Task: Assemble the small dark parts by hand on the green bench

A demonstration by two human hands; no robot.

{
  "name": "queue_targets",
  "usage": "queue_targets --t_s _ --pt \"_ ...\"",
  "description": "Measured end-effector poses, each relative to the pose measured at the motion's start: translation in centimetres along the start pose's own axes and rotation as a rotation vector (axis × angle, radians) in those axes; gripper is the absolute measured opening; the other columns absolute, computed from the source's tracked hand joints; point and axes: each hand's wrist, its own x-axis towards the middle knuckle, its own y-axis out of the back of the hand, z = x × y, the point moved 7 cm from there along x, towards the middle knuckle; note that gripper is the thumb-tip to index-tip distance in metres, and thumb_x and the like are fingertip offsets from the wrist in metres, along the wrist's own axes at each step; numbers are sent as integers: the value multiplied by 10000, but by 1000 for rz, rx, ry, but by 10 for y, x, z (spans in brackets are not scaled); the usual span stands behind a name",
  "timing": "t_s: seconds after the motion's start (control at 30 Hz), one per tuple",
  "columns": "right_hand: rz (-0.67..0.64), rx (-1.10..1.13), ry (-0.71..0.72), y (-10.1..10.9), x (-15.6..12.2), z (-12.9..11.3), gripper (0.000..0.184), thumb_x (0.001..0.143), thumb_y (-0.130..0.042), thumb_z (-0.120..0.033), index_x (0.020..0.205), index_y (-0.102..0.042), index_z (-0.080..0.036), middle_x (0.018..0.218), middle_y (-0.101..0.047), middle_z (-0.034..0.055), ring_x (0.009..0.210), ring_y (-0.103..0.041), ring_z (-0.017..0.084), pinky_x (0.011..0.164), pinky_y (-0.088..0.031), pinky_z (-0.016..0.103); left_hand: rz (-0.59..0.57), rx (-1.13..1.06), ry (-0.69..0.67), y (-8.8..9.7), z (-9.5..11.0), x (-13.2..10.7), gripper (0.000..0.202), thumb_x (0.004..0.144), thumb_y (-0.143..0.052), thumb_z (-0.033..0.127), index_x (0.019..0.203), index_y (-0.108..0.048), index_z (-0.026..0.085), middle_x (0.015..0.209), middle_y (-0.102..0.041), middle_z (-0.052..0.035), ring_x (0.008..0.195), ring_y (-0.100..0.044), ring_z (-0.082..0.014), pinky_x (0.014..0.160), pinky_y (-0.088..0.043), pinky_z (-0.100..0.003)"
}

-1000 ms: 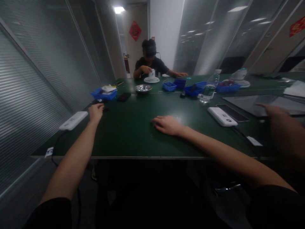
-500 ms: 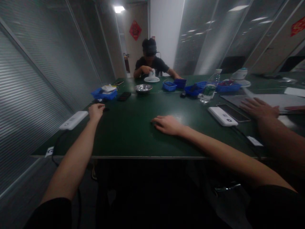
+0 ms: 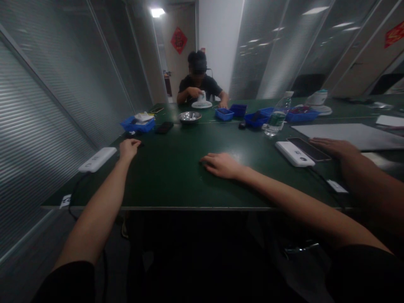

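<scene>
- Left hand (image 3: 129, 149): at the far left part of the green table (image 3: 176, 185); thumb and fingers drawn together in a pinch; whether anything is gripped between them cannot be told.
- Small dark patch (image 3: 142, 144): at the left fingertips, on the table; too blurred to tell whether it is an object or shadow.
- Right hand (image 3: 222, 165): released; lies palm down on the table, fingers loosely bent, well apart from the left.
- Near the left hand: white device (image 3: 97, 160) with a black cable, on the wearer's side; blue tray (image 3: 126, 125) bearing white papers, beyond; black phone (image 3: 164, 127) beside that tray.
- Centre, further off: metal bowl (image 3: 182, 119) with small pale pieces inside.
- Right side: second white device (image 3: 295, 154), just beside a dark phone (image 3: 308, 149); clear bottle (image 3: 276, 122) upright behind them; a neighbour's hand (image 3: 337, 147) near that phone and a flat grey panel (image 3: 353, 134).
- Opposite: a person in black (image 3: 186, 84), one hand on a white appliance (image 3: 202, 104); the other beside a small blue tray (image 3: 224, 115).
</scene>
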Motion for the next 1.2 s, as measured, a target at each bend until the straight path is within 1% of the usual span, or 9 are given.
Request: queue_targets --t_s 0.1,0.2,0.37,0.47,0.6,0.77,0.97,1.13,1.2 --pt "8 -10 2 -2 0 1 408 1058 -493 -345 1419 -608 -192 1241 -682 115 836 -661 179 682 -429 291 1 -15 14 -1 -2 2 212 887 -693 230 1037 -829 167 1087 -800 -114 1025 -726 -298 961 -535 -346" --pt "17 -13 4 -3 1 2 402 1055 -497 -344 1409 -615 -193 1252 -681 114 861 -668 184 695 -436 293 5 -53 25 -2 -5 3 234 904 -677 227 1075 -823 160 1116 -795 -119 1069 -720 -298 1000 -522 -357" --pt "18 -21 8 -2 0 1 404 1060 -488 -341 1413 -612 -188 1247 -686 113 841 -667 179 687 -429 290 27 -101 54 -3 -10 4 283 940 -608 193 1142 -804 160 1123 -788 -120 1013 -727 -270 985 -530 -344" --pt "1 -20 -4 -2 1 1 406 1057 -492 -341 1419 -611 -200 1259 -684 117 866 -671 185 703 -435 291 32 -90 55 -4 -11 5 305 922 -594 154 1145 -802 169 1129 -784 -117 1014 -727 -272 989 -534 -353" --pt "-1 -18 -7 -2 1 1 409 1060 -480 -348 1413 -617 -194 1251 -685 115 836 -663 178 685 -426 287 46 -37 41 -2 -7 4 306 860 -628 127 1108 -805 163 1128 -779 -131 1072 -714 -300 1028 -522 -378" --pt "18 -10 9 0 0 0 405 1060 -479 -341 1410 -615 -189 1227 -688 111 815 -653 171 666 -413 280 57 -25 -2 0 2 1 334 802 -621 98 1080 -800 147 1058 -782 -130 1009 -724 -295 1006 -532 -371" --pt "18 -15 15 -4 1 2 405 1060 -480 -356 1406 -615 -193 1222 -687 108 795 -647 165 655 -399 280 58 -42 -21 0 4 -2 353 809 -604 98 1103 -795 132 1048 -783 -128 959 -732 -267 973 -543 -335" --pt "14 -20 5 -4 1 3 406 1064 -477 -360 1405 -617 -190 1217 -689 114 828 -660 177 661 -401 281 72 -24 -33 1 6 -1 334 828 -618 126 1109 -798 133 1053 -784 -131 971 -732 -276 978 -537 -346" --pt "10 -18 2 -4 1 2 410 1061 -481 -357 1412 -614 -192 1221 -688 114 833 -662 178 662 -404 280 58 -17 -11 1 5 -1 298 831 -646 158 1082 -805 139 1048 -785 -134 978 -732 -285 973 -538 -349"
